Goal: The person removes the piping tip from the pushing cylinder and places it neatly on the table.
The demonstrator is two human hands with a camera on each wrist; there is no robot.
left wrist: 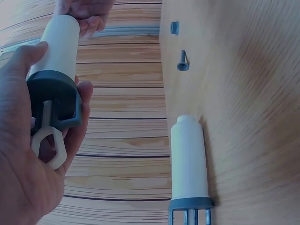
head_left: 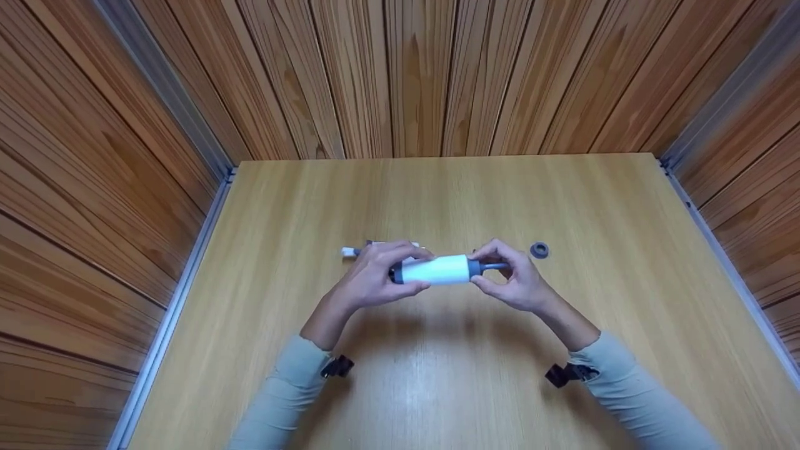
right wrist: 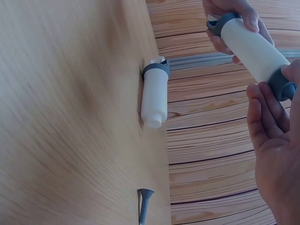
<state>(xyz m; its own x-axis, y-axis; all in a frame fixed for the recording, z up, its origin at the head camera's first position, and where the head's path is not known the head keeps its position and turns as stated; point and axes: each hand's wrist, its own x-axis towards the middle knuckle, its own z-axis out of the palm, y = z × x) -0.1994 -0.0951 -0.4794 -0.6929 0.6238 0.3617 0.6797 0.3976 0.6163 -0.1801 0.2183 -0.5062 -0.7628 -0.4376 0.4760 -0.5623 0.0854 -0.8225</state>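
A white syringe-like dispenser is held level above the table by both hands. My left hand grips its left end, around the dark grey collar. A pale plunger loop sticks out past that collar, beside the palm. At the other end, my right hand pinches the dark grey cap between thumb and fingers. A narrow dark nozzle extends from this cap into the right hand's grasp. The right fingertips are partly hidden in the left wrist view.
A second white dispenser with a dark collar lies on the table, mostly hidden behind my left hand in the head view. A loose dark nozzle and a dark ring lie farther right. Wooden walls enclose the table.
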